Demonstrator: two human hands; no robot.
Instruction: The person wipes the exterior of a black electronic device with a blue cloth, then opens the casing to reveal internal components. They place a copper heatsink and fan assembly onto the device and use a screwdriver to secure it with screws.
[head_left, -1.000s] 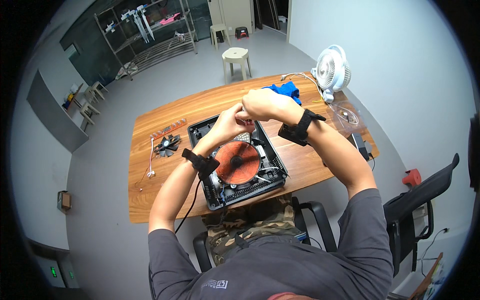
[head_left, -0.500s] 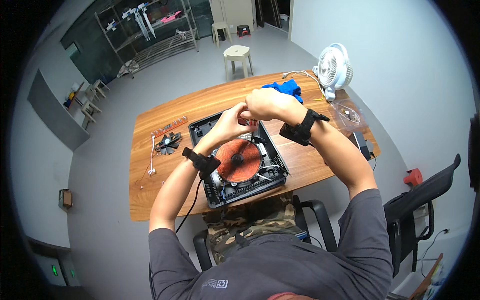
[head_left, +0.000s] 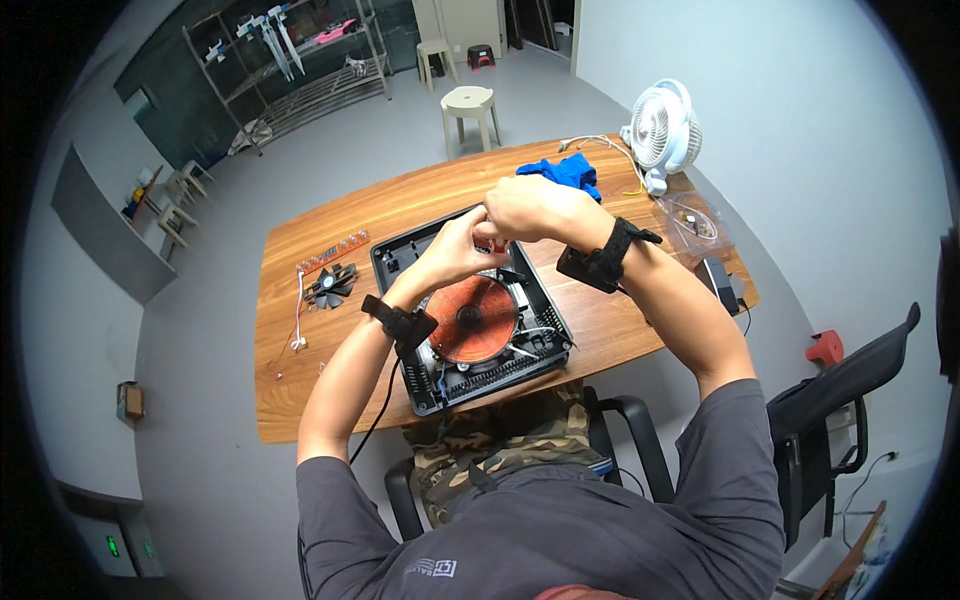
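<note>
An opened induction cooker base, a black plastic housing [head_left: 555, 318], lies on the wooden table in front of me. A round copper-coloured coil [head_left: 470, 335] with a dark centre fills its middle, with white wires and ribbed black edging around it. Over the housing's far end, my left hand [head_left: 458, 250] has its fingers and thumb closed around something small and partly red. My right hand [head_left: 532, 208] meets it from above, its fingers curled into a fist. What they hold is mostly hidden by the fingers, so its kind cannot be told.
Left of the housing lie a black fan [head_left: 331, 287] and an orange circuit strip [head_left: 333, 252] with wires. A blue cloth [head_left: 562, 175] and a white desk fan [head_left: 660, 130] are at the table's far right, by a plastic bag [head_left: 692, 222] and a black box [head_left: 717, 280].
The whole view has shifted slightly. My hands stay together over the housing's far end, with only a small change in the fingers; the parts on the table lie as before.
</note>
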